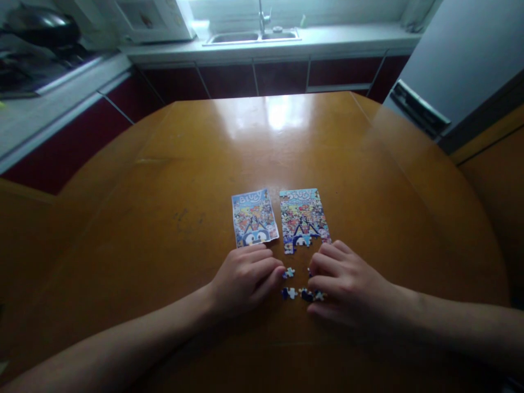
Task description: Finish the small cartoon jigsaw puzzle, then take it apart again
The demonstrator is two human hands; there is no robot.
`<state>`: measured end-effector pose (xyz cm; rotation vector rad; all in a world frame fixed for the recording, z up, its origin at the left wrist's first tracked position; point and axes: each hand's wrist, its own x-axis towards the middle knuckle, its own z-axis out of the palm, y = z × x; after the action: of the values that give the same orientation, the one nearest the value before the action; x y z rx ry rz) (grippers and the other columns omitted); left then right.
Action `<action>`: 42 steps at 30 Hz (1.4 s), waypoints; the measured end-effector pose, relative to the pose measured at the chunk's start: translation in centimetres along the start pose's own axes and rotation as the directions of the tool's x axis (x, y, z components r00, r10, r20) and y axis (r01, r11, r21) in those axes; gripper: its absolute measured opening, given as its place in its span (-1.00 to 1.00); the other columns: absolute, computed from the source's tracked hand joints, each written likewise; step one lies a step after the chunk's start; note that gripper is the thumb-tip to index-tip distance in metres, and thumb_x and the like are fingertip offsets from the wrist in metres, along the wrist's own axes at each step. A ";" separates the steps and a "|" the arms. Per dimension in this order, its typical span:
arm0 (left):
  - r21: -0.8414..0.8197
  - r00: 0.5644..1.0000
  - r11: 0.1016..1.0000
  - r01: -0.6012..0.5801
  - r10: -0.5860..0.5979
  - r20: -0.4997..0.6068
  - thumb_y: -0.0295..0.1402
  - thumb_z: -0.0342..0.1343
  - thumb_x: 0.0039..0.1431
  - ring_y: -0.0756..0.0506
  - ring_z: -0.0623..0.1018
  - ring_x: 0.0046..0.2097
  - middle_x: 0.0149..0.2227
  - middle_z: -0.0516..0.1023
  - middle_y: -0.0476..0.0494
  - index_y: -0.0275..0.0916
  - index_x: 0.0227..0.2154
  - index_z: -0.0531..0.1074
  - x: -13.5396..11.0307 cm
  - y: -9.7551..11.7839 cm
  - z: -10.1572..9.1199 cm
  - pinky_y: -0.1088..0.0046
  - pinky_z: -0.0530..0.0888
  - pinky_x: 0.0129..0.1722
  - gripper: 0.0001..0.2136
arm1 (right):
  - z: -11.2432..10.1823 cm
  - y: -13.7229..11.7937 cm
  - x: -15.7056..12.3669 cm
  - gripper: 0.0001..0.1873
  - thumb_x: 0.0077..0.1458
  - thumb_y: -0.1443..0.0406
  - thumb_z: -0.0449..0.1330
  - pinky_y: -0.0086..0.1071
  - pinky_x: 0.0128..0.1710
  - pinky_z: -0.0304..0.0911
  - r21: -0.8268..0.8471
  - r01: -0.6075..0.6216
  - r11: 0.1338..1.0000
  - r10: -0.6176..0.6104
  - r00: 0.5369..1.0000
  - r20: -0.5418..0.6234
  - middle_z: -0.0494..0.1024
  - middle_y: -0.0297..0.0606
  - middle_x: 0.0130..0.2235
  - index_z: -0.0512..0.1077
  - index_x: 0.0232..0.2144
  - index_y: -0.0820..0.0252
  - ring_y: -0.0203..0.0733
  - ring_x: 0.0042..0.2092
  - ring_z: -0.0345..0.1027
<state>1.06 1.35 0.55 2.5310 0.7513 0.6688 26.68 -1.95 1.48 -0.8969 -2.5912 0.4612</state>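
A partly assembled jigsaw puzzle (303, 215) lies on the table, with a gap along its lower right edge. To its left is a creased paper picture (254, 217) of the same design. My left hand (248, 275) rests below the paper, fingers curled together, with thumb and fingertip at a small puzzle piece (290, 272); whether the piece is raised is unclear. My right hand (347, 281) is bent over loose pieces below the puzzle, its thumb and forefinger apart around one light-and-dark piece (319, 296). Beside that lie a dark piece (306, 295) and a blue-and-white piece (291, 293). Another piece is mostly hidden by my right fingers.
The brown wooden table (196, 147) has rounded sides. Beyond it runs a counter with a double sink (237, 37) and a white microwave (151, 19). A wok (43, 24) sits on the stove at left, and a fridge (470, 60) stands at right.
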 end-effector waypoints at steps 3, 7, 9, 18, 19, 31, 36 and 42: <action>0.009 0.999 0.999 -0.040 0.039 0.009 -0.45 0.03 0.32 -0.01 0.30 -0.47 -0.53 0.38 -0.03 -0.30 -0.44 0.46 0.1 0.0 0.1 0.42 0.20 -0.45 -0.79 | 0.4 -0.1 -0.1 -0.77 0.17 0.13 0.24 -0.21 -0.15 0.03 -0.010 0.015 1.000 -0.015 0.999 0.051 0.46 -0.25 -0.28 0.44 -0.40 0.15 -0.12 -0.18 0.22; 0.019 0.997 0.997 -0.075 0.075 0.017 -0.45 0.04 0.31 -0.01 0.27 -0.48 -0.55 0.33 -0.03 -0.30 -0.47 0.45 0.2 0.0 0.0 0.42 0.18 -0.47 -0.78 | 0.6 -0.4 0.0 -0.84 0.20 0.21 0.21 -0.22 -0.16 0.03 0.010 0.018 1.000 -0.019 0.995 0.093 0.45 -0.27 -0.28 0.44 -0.40 0.14 -0.14 -0.19 0.20; 0.014 0.996 0.996 -0.087 0.086 0.009 -0.46 0.03 0.32 -0.01 0.27 -0.48 -0.55 0.33 -0.03 -0.30 -0.46 0.46 0.3 0.0 0.0 0.42 0.18 -0.48 -0.78 | 0.4 -0.5 0.1 -0.86 0.21 0.26 0.19 -0.22 -0.17 0.04 0.019 0.015 1.000 -0.017 0.995 0.095 0.45 -0.26 -0.28 0.44 -0.40 0.15 -0.15 -0.20 0.19; 0.018 0.993 0.994 -0.109 0.109 -0.033 -0.49 0.02 0.31 0.00 0.28 -0.48 -0.54 0.36 -0.03 -0.32 -0.42 0.46 0.4 0.0 -0.3 0.44 0.20 -0.48 -0.81 | -3.0 1.7 0.2 -0.89 0.22 0.37 0.17 -0.27 -0.20 0.16 0.063 -0.172 0.983 0.181 0.963 -0.201 0.48 -0.21 -0.29 0.50 -0.33 0.18 -0.16 -0.21 0.24; 0.016 0.994 0.994 -0.107 0.107 -0.036 -0.49 0.02 0.31 0.00 0.28 -0.48 -0.54 0.37 -0.03 -0.32 -0.42 0.46 0.4 0.0 -0.3 0.44 0.20 -0.48 -0.81 | -3.3 1.9 0.1 -0.90 0.22 0.38 0.17 -0.27 -0.20 0.18 0.068 -0.201 0.977 0.211 0.948 -0.238 0.48 -0.20 -0.29 0.50 -0.32 0.19 -0.16 -0.20 0.24; -0.023 0.992 0.992 -0.124 0.125 0.029 -0.47 0.00 0.32 -0.01 0.28 -0.50 -0.57 0.33 -0.02 -0.30 -0.46 0.46 0.6 -0.1 -0.1 0.43 0.21 -0.51 -0.76 | -0.8 -2.1 -0.5 -0.94 0.16 0.36 0.21 -0.24 -0.21 0.13 0.069 -0.138 0.988 0.140 0.990 -0.022 0.47 -0.21 -0.27 0.50 -0.31 0.17 -0.13 -0.21 0.22; -0.032 0.988 0.989 -0.143 0.145 0.047 -0.48 0.01 0.31 -0.01 0.28 -0.50 -0.56 0.34 -0.03 -0.30 -0.45 0.46 0.5 -0.3 0.2 0.42 0.22 -0.50 -0.78 | 0.8 -1.9 -0.5 -0.89 0.20 0.31 0.18 -0.24 -0.23 0.08 0.011 -0.133 0.991 0.133 0.991 0.025 0.45 -0.23 -0.30 0.46 -0.39 0.17 -0.13 -0.23 0.18; -0.037 0.987 0.988 -0.151 0.152 0.041 -0.47 0.03 0.31 -0.01 0.30 -0.51 -0.57 0.36 -0.03 -0.30 -0.43 0.48 0.5 -0.4 0.1 0.44 0.24 -0.50 -0.80 | 1.2 -1.8 -0.6 -0.85 0.22 0.31 0.17 -0.24 -0.23 0.03 -0.012 -0.112 0.994 0.112 0.994 0.013 0.43 -0.25 -0.33 0.44 -0.42 0.17 -0.15 -0.25 0.15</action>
<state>1.31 1.88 0.46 2.5818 0.5317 0.6669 25.63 -3.90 1.01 -1.0504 -2.5673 0.4852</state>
